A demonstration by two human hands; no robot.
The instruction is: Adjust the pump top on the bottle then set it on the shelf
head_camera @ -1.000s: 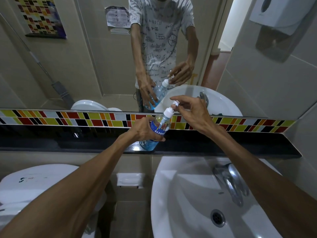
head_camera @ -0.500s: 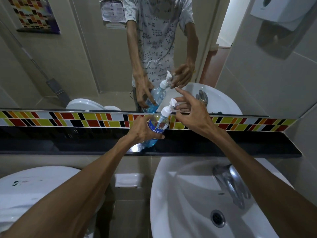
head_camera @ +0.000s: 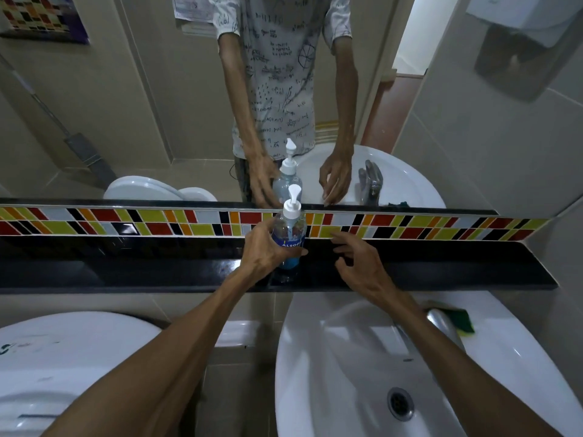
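A clear bottle (head_camera: 289, 232) with blue liquid, a blue label and a white pump top (head_camera: 293, 197) stands upright on the black shelf (head_camera: 441, 266) under the mirror. My left hand (head_camera: 265, 247) is wrapped around the bottle's body from the left. To the right of the bottle, my right hand (head_camera: 362, 263) hovers over the shelf with its fingers spread, a little apart from the bottle and holding nothing. The pump nozzle points up and away toward the mirror.
A white sink (head_camera: 362, 373) with a chrome tap (head_camera: 441, 323) and a green sponge (head_camera: 460, 320) lies below the shelf. A white toilet tank lid (head_camera: 63, 351) is at the lower left. A band of coloured tiles (head_camera: 126, 220) and a mirror (head_camera: 126, 105) rise behind the shelf.
My right hand has let go of the pump top and dropped down to the right. The bottle has gone from tilted to upright on the shelf, still in my left hand.
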